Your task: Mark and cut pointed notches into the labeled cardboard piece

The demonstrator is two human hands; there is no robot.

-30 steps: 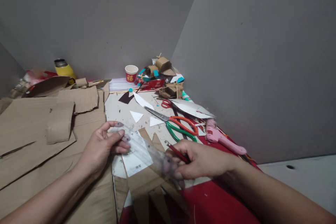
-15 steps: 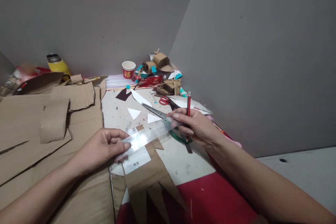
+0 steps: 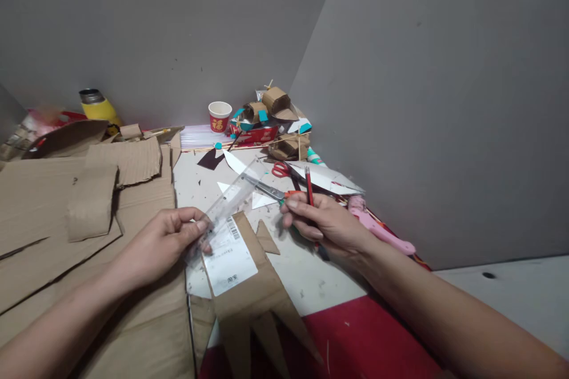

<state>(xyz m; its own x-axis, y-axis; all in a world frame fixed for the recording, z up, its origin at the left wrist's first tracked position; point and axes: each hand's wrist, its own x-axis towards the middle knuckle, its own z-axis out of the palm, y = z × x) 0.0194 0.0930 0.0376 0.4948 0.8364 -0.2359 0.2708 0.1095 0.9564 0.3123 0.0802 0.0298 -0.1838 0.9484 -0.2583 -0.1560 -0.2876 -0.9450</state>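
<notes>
Right hand has let go of the clear ruler; fingers now closed only on the red pencil. Left hand pinches the ruler's near end alone (far end angled up over the cut cardboard piece), freeing the pencil for marking.

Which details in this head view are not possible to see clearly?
- Ruler markings: clear plastic, too faint; the left hand covers its lower end.
- Pencil tip: hidden in the right hand.
- Scissors handles: behind the right hand.
- Label print: too small.
- Cardboard cutout points: cut off by the bottom edge.
</notes>
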